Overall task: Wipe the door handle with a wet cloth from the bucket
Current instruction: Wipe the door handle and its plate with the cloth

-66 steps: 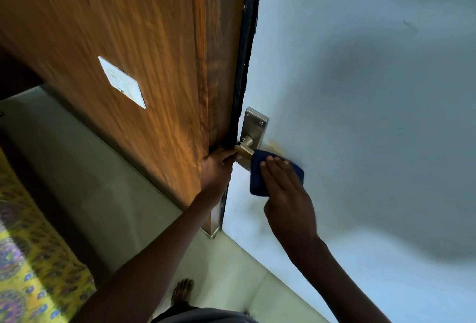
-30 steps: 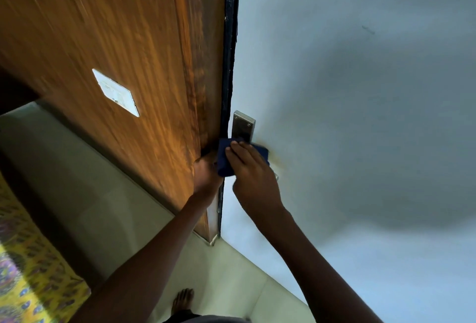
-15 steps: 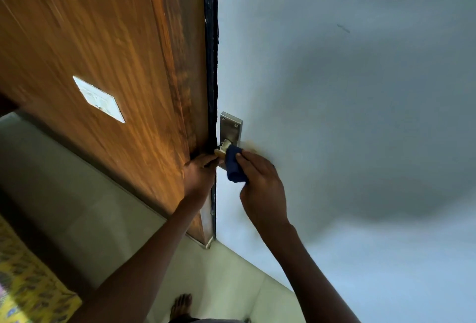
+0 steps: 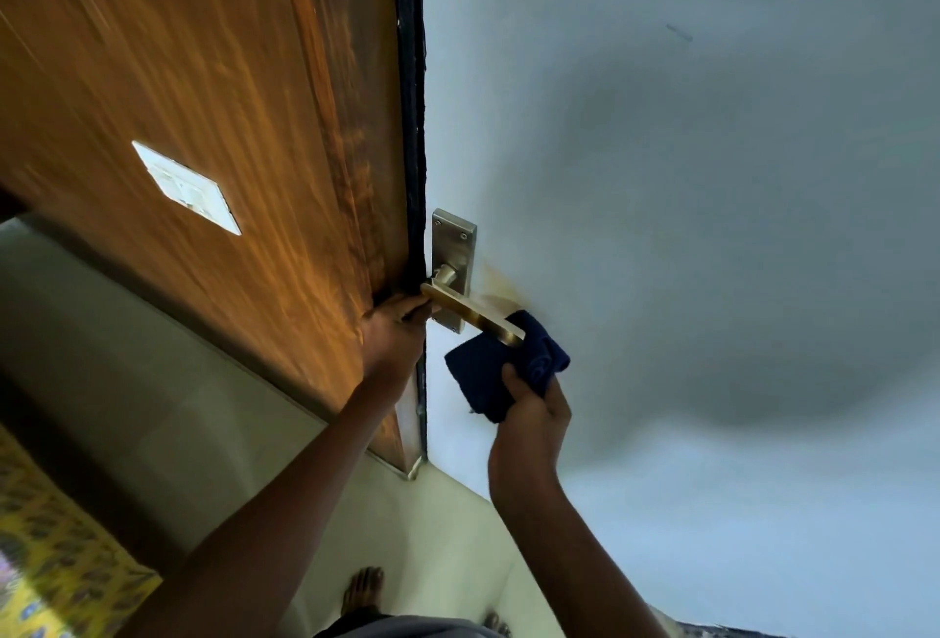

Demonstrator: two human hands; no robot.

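Just above the right hand (image 4: 531, 421): brass door handle (image 4: 470, 312), a flat lever. Its long axis runs from the pivot on the steel backplate (image 4: 452, 243) down and away to a free tip, and that tip rests on, or very nearly on, the top fold of the dark blue cloth (image 4: 501, 365). Whether the cloth is wet cannot be told.

Right hand: closed around the bunched lower part of the cloth, thumb on the near face, cloth rising out of the fist toward the lever tip. This is the nearer hand to the free end.

Left hand (image 4: 391, 334): fingers curled over the black door edge (image 4: 412, 128) just beside the lever's pivot end, apparently steadying the door; it holds nothing else.

Direction of the coming stroke, as judged: up along the lever from tip to pivot, toward the left hand.

Room: pale door face (image 4: 686, 205) beyond the cloth is bare and open; below the lever is free air. Toward the pivot, space narrows between backplate, door edge and left fingers.

Elsewhere: wooden panel (image 4: 203, 103) with a white switch plate (image 4: 185, 187) beyond the left hand. Bucket not in view.
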